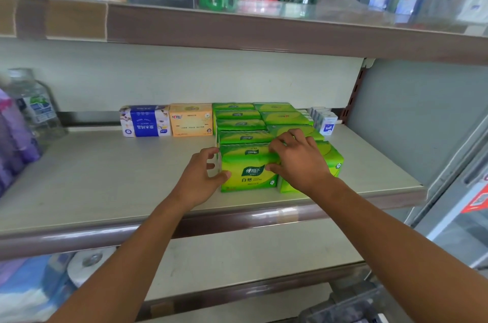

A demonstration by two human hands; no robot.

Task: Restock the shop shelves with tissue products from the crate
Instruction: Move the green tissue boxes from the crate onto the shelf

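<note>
A green tissue pack (248, 172) stands at the front of the left of two green rows (239, 121) on the middle shelf (105, 177). My left hand (200, 177) presses its left side, thumb on the front face. My right hand (298, 161) grips its right edge, fingers over the top and thumb on the front, and covers part of the neighbouring green pack (332, 161) in the right row. The crate is barely visible, a dark shape (351, 307) at the bottom right.
Behind, a blue-and-white tissue pack (145, 121) and an orange one (191, 119) stand against the back wall; small white boxes (326, 121) sit at the right. A water bottle (34, 106) and purple packs (13, 137) are far left. Toilet rolls (87, 264) lie on the shelf below.
</note>
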